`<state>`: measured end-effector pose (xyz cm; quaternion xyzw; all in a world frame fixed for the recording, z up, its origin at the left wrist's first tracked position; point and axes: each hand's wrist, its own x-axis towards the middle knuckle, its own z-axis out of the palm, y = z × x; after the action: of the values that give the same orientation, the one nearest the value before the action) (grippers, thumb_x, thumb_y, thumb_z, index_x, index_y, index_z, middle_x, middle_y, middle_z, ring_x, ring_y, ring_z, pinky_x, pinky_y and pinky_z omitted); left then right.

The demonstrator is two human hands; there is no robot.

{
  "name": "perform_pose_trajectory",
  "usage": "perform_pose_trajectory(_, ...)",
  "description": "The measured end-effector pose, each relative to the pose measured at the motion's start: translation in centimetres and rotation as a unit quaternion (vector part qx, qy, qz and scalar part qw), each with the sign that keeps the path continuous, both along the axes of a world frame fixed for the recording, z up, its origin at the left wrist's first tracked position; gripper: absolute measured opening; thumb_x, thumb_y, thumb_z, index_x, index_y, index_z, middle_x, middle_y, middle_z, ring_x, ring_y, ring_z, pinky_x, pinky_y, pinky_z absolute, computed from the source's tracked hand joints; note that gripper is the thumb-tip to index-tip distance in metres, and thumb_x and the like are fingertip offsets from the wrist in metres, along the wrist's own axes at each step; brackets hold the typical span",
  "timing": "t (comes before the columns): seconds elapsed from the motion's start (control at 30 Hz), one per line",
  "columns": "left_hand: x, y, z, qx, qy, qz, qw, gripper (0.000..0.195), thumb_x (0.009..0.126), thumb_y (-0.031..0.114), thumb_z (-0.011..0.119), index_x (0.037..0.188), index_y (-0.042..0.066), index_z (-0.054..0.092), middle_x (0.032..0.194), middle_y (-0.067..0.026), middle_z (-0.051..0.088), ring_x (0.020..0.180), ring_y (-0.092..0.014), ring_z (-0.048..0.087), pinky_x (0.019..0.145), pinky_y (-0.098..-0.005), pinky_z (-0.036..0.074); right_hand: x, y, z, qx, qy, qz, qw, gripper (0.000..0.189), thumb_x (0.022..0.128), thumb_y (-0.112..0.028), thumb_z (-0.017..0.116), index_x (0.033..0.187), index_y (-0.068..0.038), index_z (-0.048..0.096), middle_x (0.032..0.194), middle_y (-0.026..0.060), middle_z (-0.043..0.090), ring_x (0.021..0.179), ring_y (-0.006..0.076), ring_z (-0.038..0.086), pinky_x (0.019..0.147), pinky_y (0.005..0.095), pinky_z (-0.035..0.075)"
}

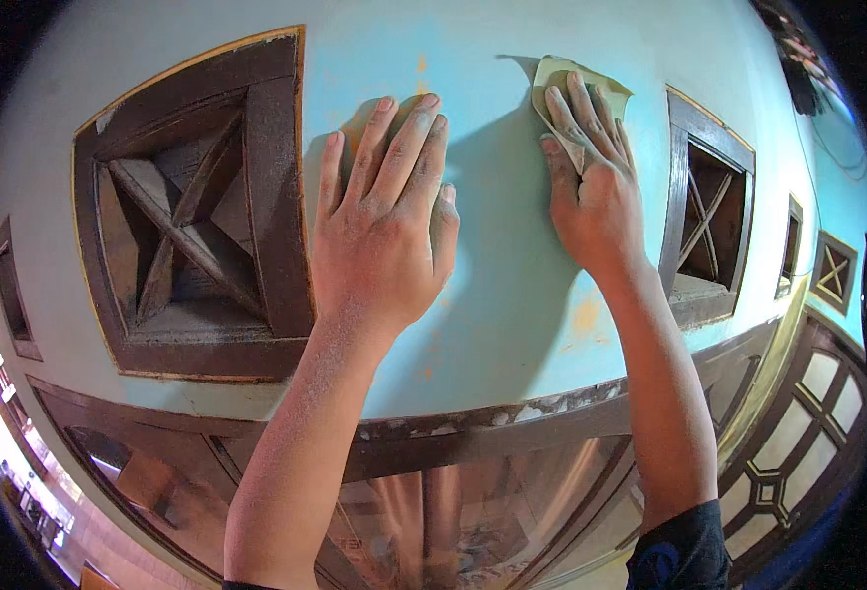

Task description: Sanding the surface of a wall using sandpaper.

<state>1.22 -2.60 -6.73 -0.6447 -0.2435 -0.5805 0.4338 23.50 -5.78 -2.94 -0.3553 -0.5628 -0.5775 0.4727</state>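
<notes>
My left hand (pixel 385 199) rests against the light blue painted wall (pixel 492 221), its fingers spread and its back towards me. Nothing is held in it, and pale dust coats its skin and forearm. Higher and to the right, my right hand (pixel 595 162) presses a bent sheet of sandpaper (pixel 555 74) to the wall. The fingers lie over the sheet, and one corner folds up between thumb and forefinger. Around both hands the paint shows orange worn patches (pixel 587 316). The sandpaper's grit side cannot be clearly seen.
A dark wooden vent frame with crossed slats (pixel 197 221) is set in the wall just left of my left hand. Another vent frame (pixel 673 214) sits right of my right hand. Below runs a wooden window frame (pixel 404 446) with glass panes. A panelled door (pixel 791 442) stands far right.
</notes>
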Motion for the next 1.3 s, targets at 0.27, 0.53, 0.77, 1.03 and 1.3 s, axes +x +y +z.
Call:
perform_pose_trajectory(0.27, -0.5, 0.3, -0.3, 0.013, 0.004, 0.013, 1.000, 0.052, 0.097, 0.023, 0.057, 0.147, 0.010, 0.055, 0.158, -0.0003, 0.045, 0.152, -0.023, 0.036, 0.127, -0.0519, 0.022, -1.1, -0.1, -4.8, -0.039, 0.021, 0.003, 0.999, 0.054, 0.097, -0.018, 0.064, 0.151, -0.015, 0.055, 0.163, 0.0125, 0.043, 0.150, 0.0387, 0.038, 0.123, 0.0533, 0.030)
perform_pose_trajectory(0.53, -0.1, 0.1, 0.1, 0.012, 0.001, -0.006, 1.000, 0.050, 0.097, 0.024, 0.058, 0.146, 0.012, 0.057, 0.158, 0.0011, 0.045, 0.151, -0.022, 0.036, 0.127, -0.0513, 0.022, -0.2, -0.1, 0.0, 0.002, 0.010, 0.011, 1.000, 0.047, 0.102, -0.019, 0.059, 0.148, -0.013, 0.057, 0.161, 0.0152, 0.044, 0.150, 0.0396, 0.038, 0.122, 0.0548, 0.031)
perform_pose_trajectory(0.77, -0.6, 0.2, -0.2, 0.001, 0.003, 0.009, 1.000, 0.050, 0.101, 0.024, 0.052, 0.150, 0.013, 0.053, 0.160, 0.0002, 0.045, 0.152, -0.025, 0.035, 0.126, -0.0506, 0.020, -1.5, -0.1, -5.3, -0.044, 0.003, 0.008, 0.999, 0.052, 0.099, -0.020, 0.062, 0.150, -0.015, 0.055, 0.162, 0.0136, 0.043, 0.150, 0.0400, 0.038, 0.122, 0.0549, 0.031)
perform_pose_trajectory(1.03, -0.5, 0.3, 0.6, 0.024, 0.004, 0.029, 0.999, 0.050, 0.098, 0.035, 0.058, 0.145, 0.018, 0.059, 0.159, 0.0022, 0.046, 0.152, -0.025, 0.034, 0.125, -0.0566, 0.021, -0.3, -0.2, -0.7, 0.010, 0.012, 0.010, 1.000, 0.044, 0.103, -0.022, 0.058, 0.146, -0.014, 0.059, 0.160, 0.0130, 0.046, 0.149, 0.0390, 0.040, 0.122, 0.0533, 0.032)
perform_pose_trajectory(1.3, -0.4, 0.5, 2.5, 0.036, 0.028, 0.032, 0.998, 0.060, 0.096, 0.047, 0.061, 0.152, 0.024, 0.052, 0.163, 0.0001, 0.042, 0.153, -0.030, 0.031, 0.124, -0.0605, 0.019, 1.1, -0.8, -4.0, -0.033, 0.005, -0.046, 0.998, 0.056, 0.100, -0.021, 0.062, 0.154, -0.018, 0.050, 0.164, 0.0093, 0.041, 0.152, 0.0364, 0.037, 0.123, 0.0534, 0.030)
